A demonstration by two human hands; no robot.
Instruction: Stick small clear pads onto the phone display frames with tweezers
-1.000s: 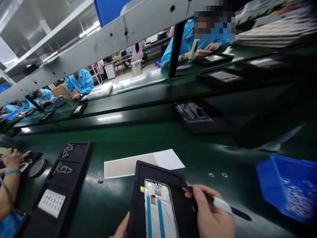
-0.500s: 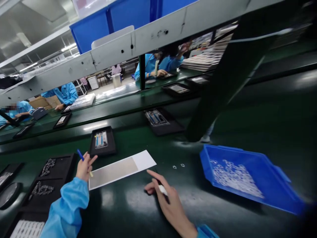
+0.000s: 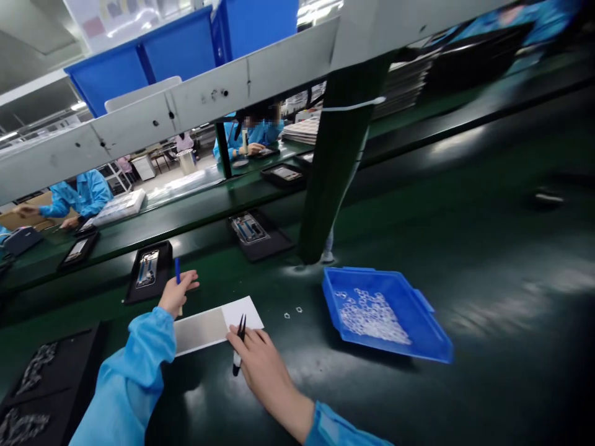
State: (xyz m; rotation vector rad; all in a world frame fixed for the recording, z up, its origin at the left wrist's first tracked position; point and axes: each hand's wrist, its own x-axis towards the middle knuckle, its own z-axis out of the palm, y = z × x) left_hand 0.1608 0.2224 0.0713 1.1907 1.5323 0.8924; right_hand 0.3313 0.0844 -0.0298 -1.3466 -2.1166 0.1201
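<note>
My left hand (image 3: 177,292) grips a slim blue stick-like tool (image 3: 177,270), held upright with a pale lower end; its kind I cannot make out. It is at the left end of a white sheet (image 3: 199,332) with a greyish panel. Over the sheet's right part, my right hand (image 3: 263,359) holds black tweezers (image 3: 237,356) with a white band, their two tips apart and pointing away from me. Whether the hand touches the sheet, I cannot tell. Two small white ring-like pieces (image 3: 287,316) lie on the dark green bench right of the sheet.
A blue bin (image 3: 385,272) of many small clear pieces sits at right. Behind it rises a dark post (image 3: 337,167). Black trays (image 3: 162,272) with phone-like parts stand beyond the sheet; a black tray (image 3: 69,365) is at lower left. Co-workers in blue (image 3: 83,192) sit across the bench.
The view has swung right, so most things sit further left. My right hand has moved left over the sheet, and the tweezers now point away from me. My left hand keeps its tool.
</note>
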